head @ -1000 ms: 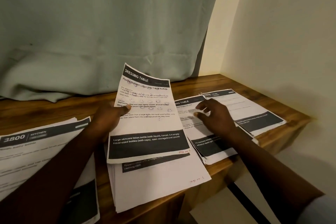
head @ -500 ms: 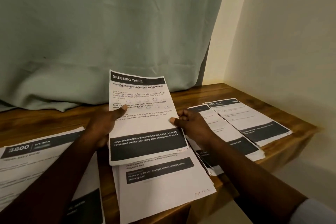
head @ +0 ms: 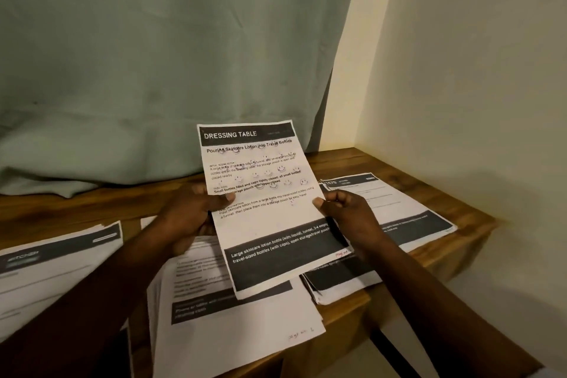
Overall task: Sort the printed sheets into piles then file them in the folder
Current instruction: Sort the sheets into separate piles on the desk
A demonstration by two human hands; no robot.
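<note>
I'm looking down at a wooden table (head: 362,163) pushed into a corner, with a green curtain (head: 153,55) hanging behind it. Four piles of printed sheets are sitting on it: a kitchen pile (head: 52,273) far left, a middle pile (head: 233,325) right under my hands, a dark-banded pile (head: 337,282) just right of that, and another kitchen pile (head: 395,209) out by the wall. No folder is showing anywhere, so I'm guessing filing is a way off.

Both hands are holding up the "Dressing Table" sheet (head: 270,218), long axis running away from me and tipped a bit to the right, hovering over the gap between the middle pile and the dark-banded one. My left hand (head: 187,218) is pinching its left edge, thumb on top and fingers curled underneath. My right hand (head: 346,215) is pinching the right edge the same way. The right hand is the nearer one to the right-side piles, so if it's going there, that hand is probably leading.
</note>
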